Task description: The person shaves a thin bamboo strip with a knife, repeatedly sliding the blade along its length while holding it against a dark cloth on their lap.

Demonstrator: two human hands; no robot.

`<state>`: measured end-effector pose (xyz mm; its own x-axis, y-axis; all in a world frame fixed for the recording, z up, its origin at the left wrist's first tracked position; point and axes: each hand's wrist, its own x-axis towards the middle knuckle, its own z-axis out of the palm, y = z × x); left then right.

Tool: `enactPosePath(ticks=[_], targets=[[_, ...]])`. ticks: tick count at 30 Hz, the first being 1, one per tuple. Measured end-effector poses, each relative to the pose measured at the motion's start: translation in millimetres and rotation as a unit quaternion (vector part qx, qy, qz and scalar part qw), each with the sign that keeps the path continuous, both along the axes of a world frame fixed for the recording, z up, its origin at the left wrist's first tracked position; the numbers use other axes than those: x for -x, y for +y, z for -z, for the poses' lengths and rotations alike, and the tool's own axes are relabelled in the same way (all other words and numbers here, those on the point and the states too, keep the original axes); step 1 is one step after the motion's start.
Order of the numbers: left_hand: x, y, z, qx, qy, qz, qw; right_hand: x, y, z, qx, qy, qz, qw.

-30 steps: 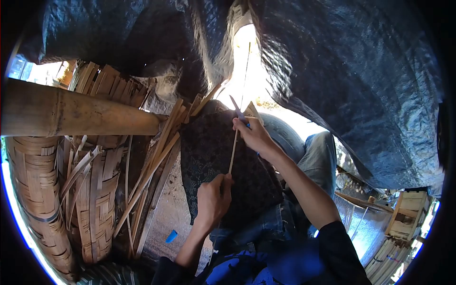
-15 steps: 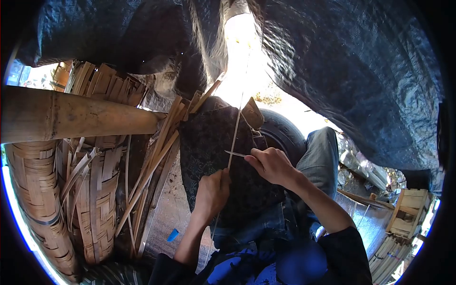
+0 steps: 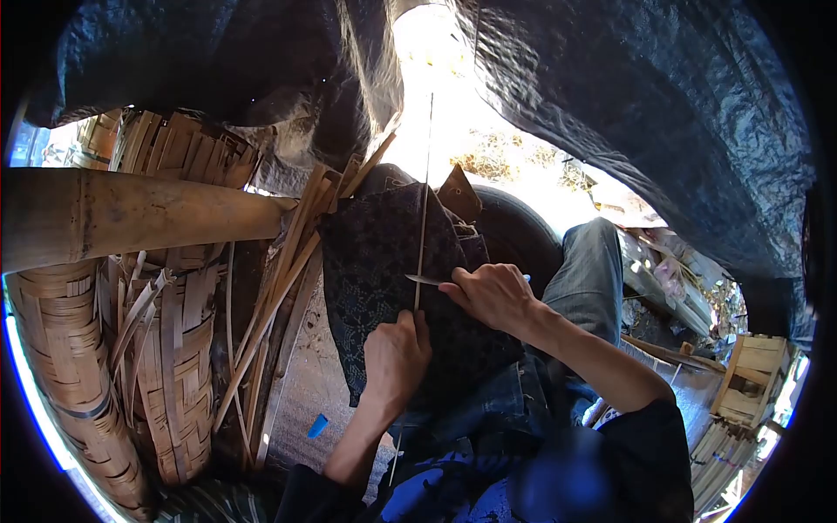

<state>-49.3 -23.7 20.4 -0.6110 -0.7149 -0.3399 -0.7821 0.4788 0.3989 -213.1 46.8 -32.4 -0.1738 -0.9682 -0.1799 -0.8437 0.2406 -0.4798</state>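
Note:
My left hand (image 3: 397, 359) is closed around a long, thin strip, seemingly bamboo (image 3: 424, 218). The strip runs up and away from my fist, and a thin end shows below it near my lap. My right hand (image 3: 495, 298) grips a knife, its narrow blade (image 3: 422, 279) lying across the strip just above my left fist. The knife's handle is hidden inside my fingers. Beneath both hands a dark patterned cloth (image 3: 370, 261) covers my lap.
A thick bamboo pole (image 3: 166, 213) juts in from the left above woven bamboo rolls (image 3: 65, 349). Loose bamboo slats (image 3: 279, 288) lean beside my lap. A tyre (image 3: 519, 231) stands ahead, a wooden crate (image 3: 751, 375) at right. Dark plastic sheeting (image 3: 645, 113) hangs overhead.
The view has shifted slightly. My right hand with the knife and my left hand on the strip stay close together, the blade still across the strip. The strip now stands a little more upright.

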Motion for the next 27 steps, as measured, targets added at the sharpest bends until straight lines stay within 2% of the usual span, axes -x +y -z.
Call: enactPosePath(ticks=[9, 11, 16, 18, 19, 22, 24, 27], targets=[[0, 9, 2, 0.031, -0.003, -0.007, 0.999, -5, 0, 1, -0.011, 0.031, 0.009, 0.999], [-2, 13, 4, 0.070, -0.007, 0.024, 0.997, -6, -1, 2, -0.005, 0.032, 0.017, 0.999], [-3, 15, 2, 0.061, -0.004, 0.022, 0.998, -2, -7, 7, 0.000, 0.042, 0.019, 0.999], [-7, 30, 0, 0.034, 0.019, 0.029, 0.999, 11, -17, 21, 0.017, 0.106, 0.101, 0.989], [-12, 42, 0, 0.019, 0.041, 0.036, 0.998, 21, -23, 28, 0.022, 0.105, 0.104, 0.989], [-19, 41, -7, -0.028, 0.048, 0.003, 0.998, 43, -32, 47, 0.018, 0.080, 0.085, 0.993], [-19, 37, -15, -0.040, 0.056, -0.014, 0.998, 56, -44, 51, 0.012, 0.094, 0.120, 0.988], [-22, 28, -21, -0.049, 0.037, -0.021, 0.998, 75, -53, 32, 0.065, 0.024, 0.213, 0.975]])
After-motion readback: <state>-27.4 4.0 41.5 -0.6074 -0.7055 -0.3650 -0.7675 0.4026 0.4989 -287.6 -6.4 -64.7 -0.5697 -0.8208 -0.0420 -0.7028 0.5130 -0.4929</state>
